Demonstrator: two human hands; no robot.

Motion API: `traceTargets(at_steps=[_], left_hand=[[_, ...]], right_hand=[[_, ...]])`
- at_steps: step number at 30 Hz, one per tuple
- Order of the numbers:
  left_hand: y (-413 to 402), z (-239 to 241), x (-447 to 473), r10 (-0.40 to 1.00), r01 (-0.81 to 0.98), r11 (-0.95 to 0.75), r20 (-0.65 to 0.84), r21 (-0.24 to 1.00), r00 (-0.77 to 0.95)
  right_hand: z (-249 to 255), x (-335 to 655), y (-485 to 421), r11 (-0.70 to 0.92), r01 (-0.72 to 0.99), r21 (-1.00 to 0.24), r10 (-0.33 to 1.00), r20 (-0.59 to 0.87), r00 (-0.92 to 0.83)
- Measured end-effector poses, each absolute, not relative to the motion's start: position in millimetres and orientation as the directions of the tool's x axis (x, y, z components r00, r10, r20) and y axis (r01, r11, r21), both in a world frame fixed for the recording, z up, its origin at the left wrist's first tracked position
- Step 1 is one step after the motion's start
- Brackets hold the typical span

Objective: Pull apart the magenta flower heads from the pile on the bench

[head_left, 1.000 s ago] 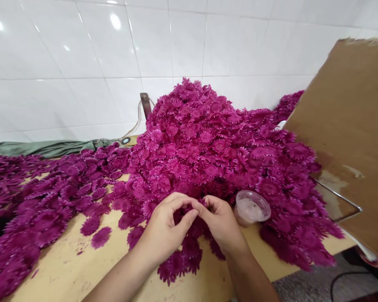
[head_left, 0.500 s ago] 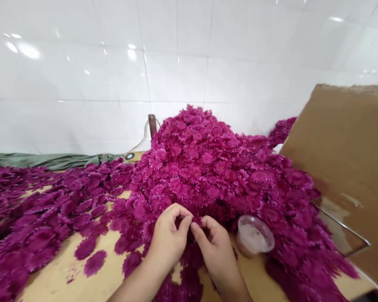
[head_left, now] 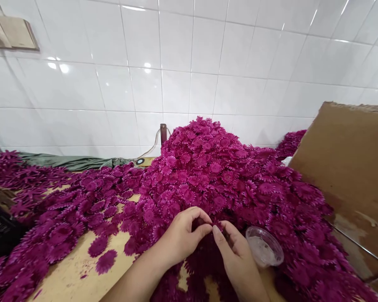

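My left hand (head_left: 185, 235) and my right hand (head_left: 237, 256) meet in front of the heap, thumbs and forefingers pinched together. Between their fingertips is a small magenta flower piece (head_left: 218, 225), mostly covered by the fingers. Behind them rises a big heap of magenta flower pieces (head_left: 204, 167), flat rounds with notched edges. A clear plastic cup (head_left: 264, 247) with whitish, translucent contents stands just right of my right hand. More flower pieces lie in shadow below my wrists.
Flower pieces spread leftward over the yellowish tabletop (head_left: 82, 268). On the right leans a brown board (head_left: 349, 167). Green cloth (head_left: 66, 161) runs along the white tiled wall (head_left: 176, 92), near a brown post (head_left: 163, 133). A black object (head_left: 1, 235) sits at the left edge.
The camera view has shifted, so the scene sits lower and further right. Both hands keep their pinch at nearly the same place before the heap.
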State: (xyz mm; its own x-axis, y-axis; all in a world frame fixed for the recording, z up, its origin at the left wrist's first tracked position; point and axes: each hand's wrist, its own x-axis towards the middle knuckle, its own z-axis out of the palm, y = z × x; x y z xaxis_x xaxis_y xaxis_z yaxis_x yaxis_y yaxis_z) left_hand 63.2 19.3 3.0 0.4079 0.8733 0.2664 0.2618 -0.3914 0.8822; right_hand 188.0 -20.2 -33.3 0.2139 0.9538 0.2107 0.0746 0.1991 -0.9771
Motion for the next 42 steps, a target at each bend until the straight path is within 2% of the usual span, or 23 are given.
traceTargets(at_steps=[3, 8, 16, 21, 24, 28, 30, 31, 32, 33, 34, 36, 38, 40, 42], left_hand=[[15, 3, 59, 0.883, 0.290, -0.359, 0.222, 0.887, 0.414], [17, 0, 62, 0.919, 0.352, -0.345, 0.238, 0.870, 0.313], [19, -1, 60, 0.936, 0.146, -0.198, 0.143, 0.969, 0.323], [15, -4, 63, 0.952, 0.238, -0.256, 0.201, 0.937, 0.232], [13, -6, 69, 0.945, 0.326, -0.324, 0.289, 0.888, 0.151], [23, 0, 71, 0.914, 0.363, -0.400, 0.393, 0.842, 0.098], [36, 7, 63, 0.914, 0.385, -0.378, 0.407, 0.842, 0.006], [43, 10, 57, 0.910, 0.406, -0.333, 0.403, 0.851, -0.099], [50, 14, 50, 0.902, 0.415, -0.265, 0.376, 0.870, -0.212], [54, 17, 44, 0.895, 0.428, -0.233, 0.365, 0.873, -0.256], [57, 19, 39, 0.899, 0.443, -0.232, 0.364, 0.866, -0.241], [53, 21, 34, 0.958, 0.418, -0.237, 0.281, 0.877, -0.048], [40, 20, 37, 0.972, 0.349, -0.209, 0.156, 0.913, 0.174], [26, 17, 45, 0.946, 0.306, -0.191, 0.091, 0.933, 0.312], [16, 14, 52, 0.929, 0.294, -0.227, 0.117, 0.928, 0.350]], right_hand=[[-32, 185, -19, 0.196, -0.011, -0.980, 0.965, 0.191, 0.177], [-28, 175, -18, 0.204, -0.085, -0.975, 0.974, 0.194, 0.116], [-35, 180, -17, 0.170, -0.120, -0.978, 0.973, 0.147, 0.179], [-34, 179, -13, 0.195, 0.005, -0.981, 0.973, 0.194, 0.123], [-31, 173, -15, 0.298, 0.195, -0.934, 0.920, 0.336, 0.203], [-25, 163, -30, 0.413, 0.426, -0.805, 0.789, 0.550, 0.274], [-22, 161, -42, 0.480, 0.451, -0.753, 0.747, 0.620, 0.240], [-22, 162, -47, 0.513, 0.441, -0.737, 0.734, 0.643, 0.220], [-22, 164, -50, 0.530, 0.417, -0.738, 0.740, 0.643, 0.198], [-23, 166, -51, 0.522, 0.378, -0.765, 0.769, 0.614, 0.179], [-24, 170, -50, 0.484, 0.327, -0.812, 0.812, 0.556, 0.178], [-27, 178, -42, 0.335, 0.180, -0.925, 0.907, 0.368, 0.205], [-30, 183, -32, 0.208, 0.027, -0.978, 0.949, 0.209, 0.236], [-31, 184, -26, 0.163, -0.048, -0.985, 0.964, 0.149, 0.219], [-30, 181, -24, 0.159, -0.040, -0.986, 0.977, 0.151, 0.152]])
